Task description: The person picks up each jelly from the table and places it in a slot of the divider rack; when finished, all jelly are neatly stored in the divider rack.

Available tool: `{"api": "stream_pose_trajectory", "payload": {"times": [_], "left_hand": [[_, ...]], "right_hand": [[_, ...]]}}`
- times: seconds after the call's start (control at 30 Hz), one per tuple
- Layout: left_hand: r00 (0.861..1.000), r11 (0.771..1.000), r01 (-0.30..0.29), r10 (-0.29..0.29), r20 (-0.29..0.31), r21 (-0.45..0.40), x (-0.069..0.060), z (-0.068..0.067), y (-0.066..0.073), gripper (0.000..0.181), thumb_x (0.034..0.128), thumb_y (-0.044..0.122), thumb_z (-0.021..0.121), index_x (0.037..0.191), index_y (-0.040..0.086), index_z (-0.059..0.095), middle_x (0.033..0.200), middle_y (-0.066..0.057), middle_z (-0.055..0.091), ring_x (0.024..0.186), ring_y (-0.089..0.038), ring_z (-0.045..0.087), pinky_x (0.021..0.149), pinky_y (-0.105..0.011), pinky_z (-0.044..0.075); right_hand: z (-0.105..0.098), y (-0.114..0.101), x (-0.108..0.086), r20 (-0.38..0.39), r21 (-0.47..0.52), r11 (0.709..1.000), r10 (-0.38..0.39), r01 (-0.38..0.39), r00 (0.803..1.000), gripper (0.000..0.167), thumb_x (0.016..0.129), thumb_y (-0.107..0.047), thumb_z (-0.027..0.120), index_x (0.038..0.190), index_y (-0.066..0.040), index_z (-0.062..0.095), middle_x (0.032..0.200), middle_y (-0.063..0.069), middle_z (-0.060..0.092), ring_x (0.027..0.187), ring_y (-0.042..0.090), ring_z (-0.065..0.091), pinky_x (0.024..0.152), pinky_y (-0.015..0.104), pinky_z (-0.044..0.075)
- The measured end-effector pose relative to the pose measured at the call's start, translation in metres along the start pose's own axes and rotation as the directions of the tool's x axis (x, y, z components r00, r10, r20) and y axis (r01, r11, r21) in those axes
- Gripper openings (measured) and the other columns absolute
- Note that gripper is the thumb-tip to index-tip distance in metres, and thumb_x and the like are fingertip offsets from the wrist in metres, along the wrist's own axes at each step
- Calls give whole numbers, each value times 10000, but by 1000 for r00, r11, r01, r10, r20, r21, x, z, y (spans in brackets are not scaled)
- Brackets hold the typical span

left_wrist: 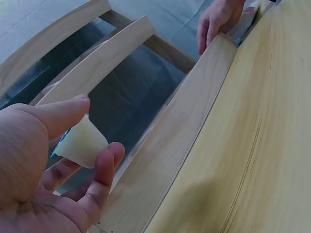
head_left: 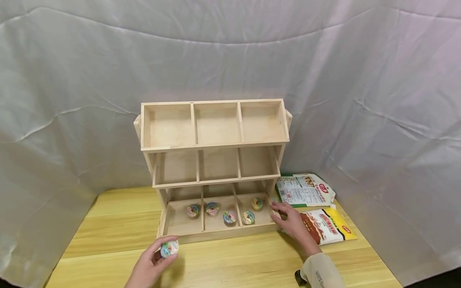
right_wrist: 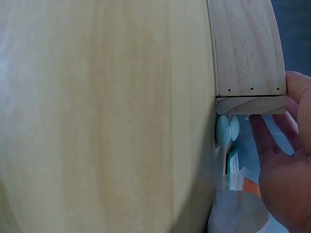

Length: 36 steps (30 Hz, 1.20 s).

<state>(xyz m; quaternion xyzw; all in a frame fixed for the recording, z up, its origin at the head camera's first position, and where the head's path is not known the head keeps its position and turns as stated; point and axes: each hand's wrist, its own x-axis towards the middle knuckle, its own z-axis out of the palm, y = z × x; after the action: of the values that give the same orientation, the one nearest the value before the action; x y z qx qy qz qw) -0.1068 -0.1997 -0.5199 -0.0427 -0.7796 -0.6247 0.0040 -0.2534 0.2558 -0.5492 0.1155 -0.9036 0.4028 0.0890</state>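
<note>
In the head view, my left hand [head_left: 153, 260] pinches a small jelly cup [head_left: 169, 249] between thumb and fingers, in front of the wooden rack's [head_left: 223, 236] lower left corner. The left wrist view shows the cup's pale body [left_wrist: 82, 143], with its lid facing away. At the right end of the bottom tier, my right hand [head_left: 293, 222] grips the end panel [right_wrist: 250, 105], thumb on one side and fingers on the other. The bottom tier holds several jelly cups: one [head_left: 193, 211] in the left compartment, two [head_left: 229, 218] in the middle, two [head_left: 248, 217] in the right.
Above are two more tiers [head_left: 216, 148] with three compartments each. Right of the rack lie a green-and-white package [head_left: 304, 190] and a brown, white and yellow bag [head_left: 329, 226]. Two pale green rounded things [right_wrist: 223, 131] sit beside the end panel. Grey curtains [head_left: 230, 64] enclose the table [head_left: 223, 264].
</note>
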Motion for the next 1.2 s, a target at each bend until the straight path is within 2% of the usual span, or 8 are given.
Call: {"api": "stream_pose_trajectory", "payload": {"times": [0.1,0.2,0.43,0.67,0.77,0.97,1.2], "left_hand": [[1000,1000,20,-21,3,14,0,-3,0,510,920,86,776,1395,53,592,1353,-215,571,991,-126,705,794,-272,611],[1000,999,26,-25,-18,36,3,-5,1,510,907,109,798,1380,83,609,1327,-204,589,950,-95,703,771,-263,607],[990,990,-103,112,-82,98,22,-5,4,459,913,75,781,1347,84,633,1278,-167,581,971,-32,680,775,-225,600],[982,977,-131,151,-113,166,41,-2,6,473,887,66,801,1332,83,642,1239,-148,603,1039,-224,710,823,-203,588],[979,971,-140,165,-118,195,49,-1,6,491,866,55,817,1324,78,642,1213,-144,605,1038,-238,711,839,-195,583],[971,949,-146,191,-143,279,61,0,5,515,840,110,851,1316,108,655,1201,-118,643,1007,-151,665,811,-196,577],[961,916,-141,218,-168,376,70,-1,1,513,823,132,869,1299,153,677,1235,-84,676,1010,-180,591,786,-218,529]], "right_hand": [[0,0,0,0,-4,1000,-7,7,1000,365,951,-110,759,1300,-16,708,1376,146,646,1246,361,616,1015,466,540],[0,-2,0,-1,24,1000,-10,10,1000,368,943,-89,761,1298,-7,708,1375,151,644,1260,365,608,1016,471,536],[-1,-1,0,-11,30,999,-15,16,1000,360,941,-72,763,1291,-9,713,1361,145,651,1258,359,609,1015,467,535],[0,-1,1,1,35,999,-2,2,1000,366,937,-63,764,1295,-5,710,1365,157,646,1266,377,604,1021,481,530],[0,0,1,0,29,1000,4,-4,1000,367,938,-77,767,1297,-19,714,1368,144,648,1264,358,608,1022,475,532],[0,1,1,5,32,999,9,-9,1000,372,939,-81,763,1303,-23,711,1370,138,647,1267,351,606,1016,462,538],[0,1,0,1,25,1000,-11,11,1000,369,941,-73,760,1301,-9,708,1366,153,646,1257,370,607,1006,470,543]]}}
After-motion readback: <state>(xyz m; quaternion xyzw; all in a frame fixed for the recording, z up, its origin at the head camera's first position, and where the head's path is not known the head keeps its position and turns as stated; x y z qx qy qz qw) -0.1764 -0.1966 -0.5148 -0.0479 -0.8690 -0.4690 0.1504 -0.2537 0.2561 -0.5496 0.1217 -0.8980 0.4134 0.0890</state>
